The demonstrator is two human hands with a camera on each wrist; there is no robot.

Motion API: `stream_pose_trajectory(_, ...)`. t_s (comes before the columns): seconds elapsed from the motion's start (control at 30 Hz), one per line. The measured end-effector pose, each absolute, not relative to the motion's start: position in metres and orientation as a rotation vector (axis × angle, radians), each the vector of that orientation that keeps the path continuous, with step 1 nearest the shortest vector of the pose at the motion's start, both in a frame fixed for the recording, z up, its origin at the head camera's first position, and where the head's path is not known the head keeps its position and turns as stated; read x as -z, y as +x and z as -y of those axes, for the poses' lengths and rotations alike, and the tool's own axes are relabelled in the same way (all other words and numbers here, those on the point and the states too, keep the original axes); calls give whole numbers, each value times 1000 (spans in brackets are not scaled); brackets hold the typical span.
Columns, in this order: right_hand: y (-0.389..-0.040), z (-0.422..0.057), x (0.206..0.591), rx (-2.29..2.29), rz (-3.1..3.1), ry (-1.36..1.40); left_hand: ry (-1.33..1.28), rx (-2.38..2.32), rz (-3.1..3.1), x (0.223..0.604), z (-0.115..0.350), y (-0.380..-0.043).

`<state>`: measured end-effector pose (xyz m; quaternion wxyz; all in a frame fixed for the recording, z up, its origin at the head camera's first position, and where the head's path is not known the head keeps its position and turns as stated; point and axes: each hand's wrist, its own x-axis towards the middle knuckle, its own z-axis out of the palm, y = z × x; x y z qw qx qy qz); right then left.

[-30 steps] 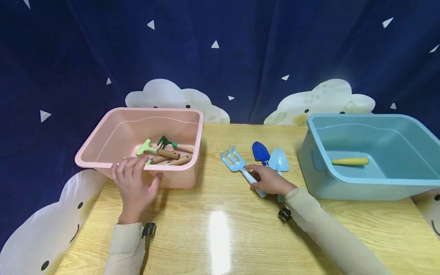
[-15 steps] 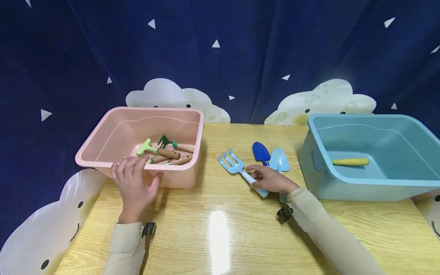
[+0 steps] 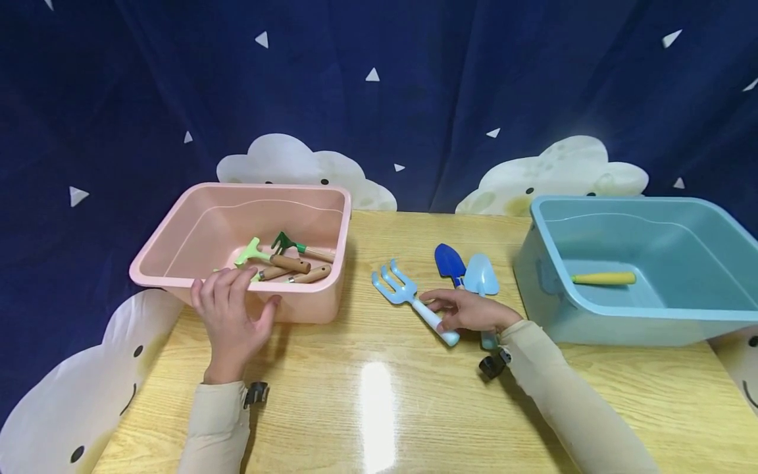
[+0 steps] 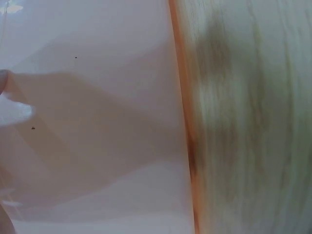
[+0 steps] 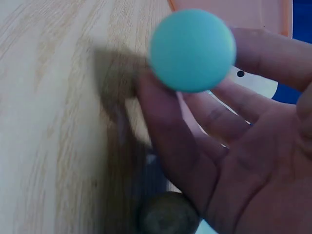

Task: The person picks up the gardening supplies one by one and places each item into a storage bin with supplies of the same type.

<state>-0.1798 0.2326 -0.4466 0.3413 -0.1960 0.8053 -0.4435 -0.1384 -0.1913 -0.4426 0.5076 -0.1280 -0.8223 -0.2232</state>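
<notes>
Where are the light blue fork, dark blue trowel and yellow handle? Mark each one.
Light blue fork [image 3: 424,313], head view: upper part of its handle.
Dark blue trowel [image 3: 449,262], head view: its blade.
Yellow handle [image 3: 605,279], head view: middle of its length.

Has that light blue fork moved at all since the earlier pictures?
Yes. In the head view, the light blue fork has shifted a little to the left: its prongs now lie closer to the pink bin, which has stayed put.

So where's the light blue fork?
Head view, just right of centre: the fork is in the right hand, between the pink bin and dark blue trowel.
</notes>
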Motion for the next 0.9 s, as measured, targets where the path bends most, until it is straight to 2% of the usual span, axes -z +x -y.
stream_pose_trajectory(0.9,-187,-229,451,1186,-1979,-518,-313,553,2020,442,191,-136)
